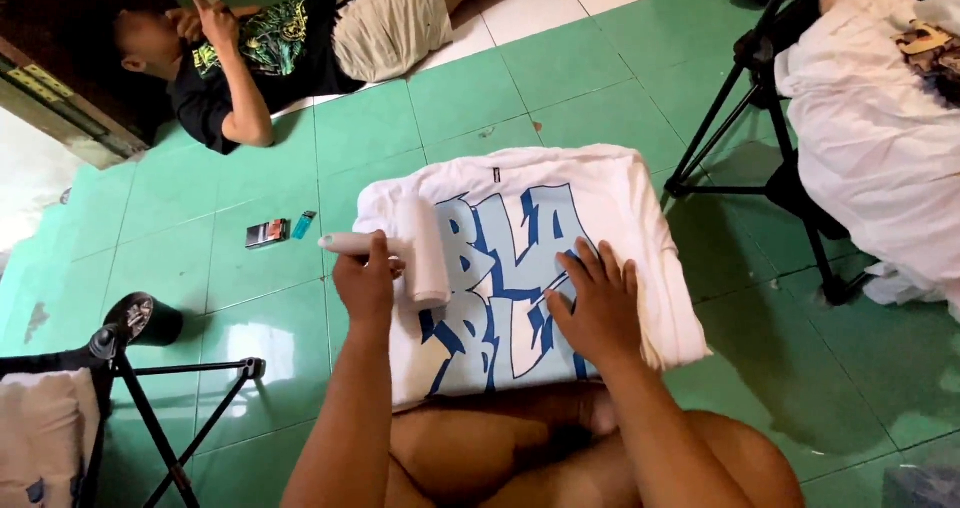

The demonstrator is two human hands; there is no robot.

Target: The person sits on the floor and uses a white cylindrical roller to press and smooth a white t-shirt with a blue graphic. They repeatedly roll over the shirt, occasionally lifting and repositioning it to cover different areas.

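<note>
A folded white T-shirt with a blue and light-blue graphic lies on the green tiled floor in front of my crossed legs. My left hand grips the white handle of a lint roller, whose white roll rests on the left part of the print. My right hand lies flat on the shirt's right half, fingers spread, pressing the cloth down.
A person lies on the floor at the far left, holding a phone. A small box and a blue lighter sit left of the shirt. Black tripod legs stand at right beside a pile of white cloth; another stand is at lower left.
</note>
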